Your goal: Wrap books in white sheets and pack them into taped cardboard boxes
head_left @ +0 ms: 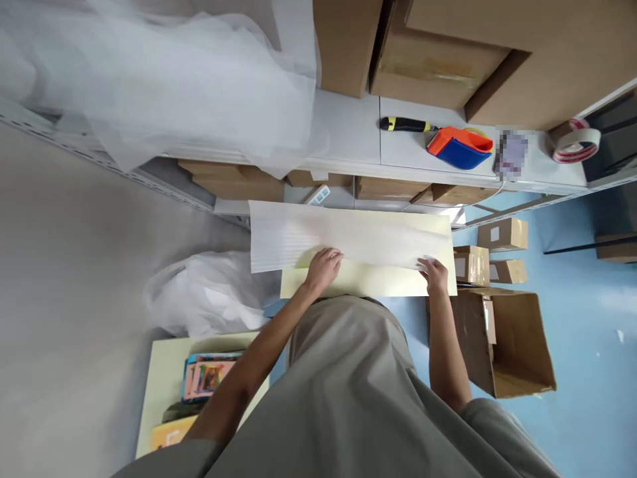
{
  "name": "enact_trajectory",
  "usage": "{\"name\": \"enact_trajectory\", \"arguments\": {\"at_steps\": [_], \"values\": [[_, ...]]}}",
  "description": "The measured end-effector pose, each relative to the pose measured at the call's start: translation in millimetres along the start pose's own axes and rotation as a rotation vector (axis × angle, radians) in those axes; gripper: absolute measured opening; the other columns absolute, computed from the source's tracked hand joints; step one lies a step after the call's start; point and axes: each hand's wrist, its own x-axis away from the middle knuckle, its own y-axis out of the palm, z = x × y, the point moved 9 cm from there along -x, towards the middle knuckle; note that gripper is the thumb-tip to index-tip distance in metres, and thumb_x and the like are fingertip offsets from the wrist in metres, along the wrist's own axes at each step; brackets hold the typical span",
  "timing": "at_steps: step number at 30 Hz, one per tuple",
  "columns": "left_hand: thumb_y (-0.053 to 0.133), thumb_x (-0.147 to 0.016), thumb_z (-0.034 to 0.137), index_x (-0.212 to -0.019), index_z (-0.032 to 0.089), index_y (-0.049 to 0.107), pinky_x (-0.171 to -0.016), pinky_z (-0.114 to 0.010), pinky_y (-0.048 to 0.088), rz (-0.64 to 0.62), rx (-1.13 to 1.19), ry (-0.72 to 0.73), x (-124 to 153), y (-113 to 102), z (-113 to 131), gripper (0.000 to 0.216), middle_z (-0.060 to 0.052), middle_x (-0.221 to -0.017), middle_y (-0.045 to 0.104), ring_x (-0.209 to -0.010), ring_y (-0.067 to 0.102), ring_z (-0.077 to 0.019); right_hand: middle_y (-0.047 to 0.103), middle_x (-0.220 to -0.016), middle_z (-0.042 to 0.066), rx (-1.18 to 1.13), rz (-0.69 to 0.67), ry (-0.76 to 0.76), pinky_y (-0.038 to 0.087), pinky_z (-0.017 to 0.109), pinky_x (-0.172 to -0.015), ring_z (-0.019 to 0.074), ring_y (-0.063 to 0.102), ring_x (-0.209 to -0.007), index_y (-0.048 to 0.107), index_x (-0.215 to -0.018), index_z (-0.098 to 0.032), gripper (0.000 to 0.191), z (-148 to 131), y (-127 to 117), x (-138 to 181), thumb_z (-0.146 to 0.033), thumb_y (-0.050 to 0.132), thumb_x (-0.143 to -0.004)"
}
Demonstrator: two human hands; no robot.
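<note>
A pale yellow board or tabletop (378,282) lies in front of my body. Across it stretches a thin white foam sheet (368,236), whose left end sticks out past the board's left edge. At the sheet's near edge, left of its middle, my left hand (324,269) has its fingers curled together on the material. My right hand (434,273) pinches the same near edge close to the sheet's right end. Under the sheet, a yellow-green tint shows beside my left fingers.
Ahead, a shelf (348,133) carries white foam wrapping (199,86), cardboard boxes (438,73), a black-and-yellow knife (405,125), an orange-and-blue tape dispenser (460,147) and a tape roll (577,143). An open carton (522,345) stands right. Colourful prints (212,377) lie lower left.
</note>
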Motion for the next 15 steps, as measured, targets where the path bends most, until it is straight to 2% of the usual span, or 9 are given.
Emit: {"name": "enact_trajectory", "arguments": {"at_steps": [4,9,15], "values": [[0.053,-0.107,0.017,-0.117,0.022,0.084,-0.113,-0.045,0.056,-0.104,-0.046,-0.117,-9,53,-1,0.034,-0.013,-0.128,0.079,-0.122,0.071,-0.0295,0.082,-0.087,0.006,0.108,-0.125,0.020,0.062,0.031,-0.076,0.0212,0.078,-0.085,0.072,-0.082,-0.020,0.032,22,-9,-49,-0.045,0.084,-0.065],[0.053,-0.105,0.016,-0.114,0.022,0.085,-0.114,-0.044,0.054,-0.251,-0.084,-0.278,-13,118,10,0.034,-0.013,-0.129,0.079,-0.125,0.069,-0.0304,0.081,-0.082,0.009,0.194,-0.183,0.047,0.058,0.030,-0.071,0.0213,0.077,-0.079,0.072,-0.080,-0.019,0.035,55,-30,-94,-0.050,0.083,-0.069],[0.052,-0.105,0.017,-0.117,0.022,0.085,-0.109,-0.044,0.057,-0.317,-0.119,-0.383,-17,166,26,0.035,-0.014,-0.129,0.079,-0.121,0.070,-0.0308,0.080,-0.077,0.009,0.254,-0.224,0.059,0.058,0.029,-0.066,0.0213,0.076,-0.075,0.070,-0.075,-0.019,0.038,81,-50,-128,-0.055,0.082,-0.074]]}}
